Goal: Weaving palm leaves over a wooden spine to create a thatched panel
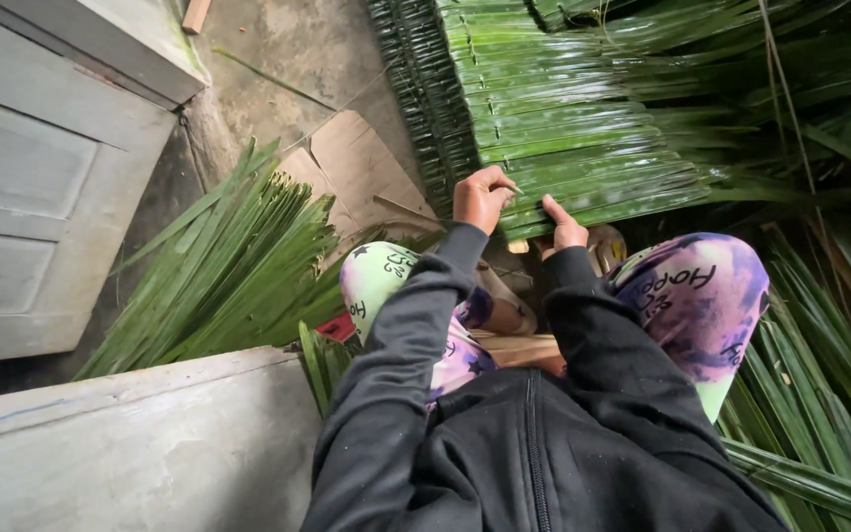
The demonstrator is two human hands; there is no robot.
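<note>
Left hand (483,197) is closed in a pinch on a thin sliver or stick (516,188) at the near edge of the woven palm-leaf panel (563,128); fingers curled tight, knuckles up. Right hand (567,230) sits just beside it, thumb up against the panel's lowest leaf fold, fingers tucked under the edge. It looks clamped on that fold, but the fingertips are hidden, so I can't confirm the full grip.

Panel runs away from the hands, up and slightly right: many folded green leaves overlapped in a tidy row, stitched along a spine. Judging by that length, most of this panel looks done; the working edge is right at the hands, where the last fold is being pinned.

Past the panel's left side, a second stack of darker finished panels (425,89) lies edge-on.

Left of the hands, well apart: a loose fan of unfolded palm leaves (219,266) on the floor, so raw stock remains. More loose fronds (819,374) lie to the right and below the right knee. Flat cardboard (357,167) lies on the concrete floor between the loose fan and the panels.

Nearest the camera: black jacket sleeves, patterned purple and green trousers at both knees. Far left, a grey wooden door (41,187) and a low grey wall (140,443).
</note>
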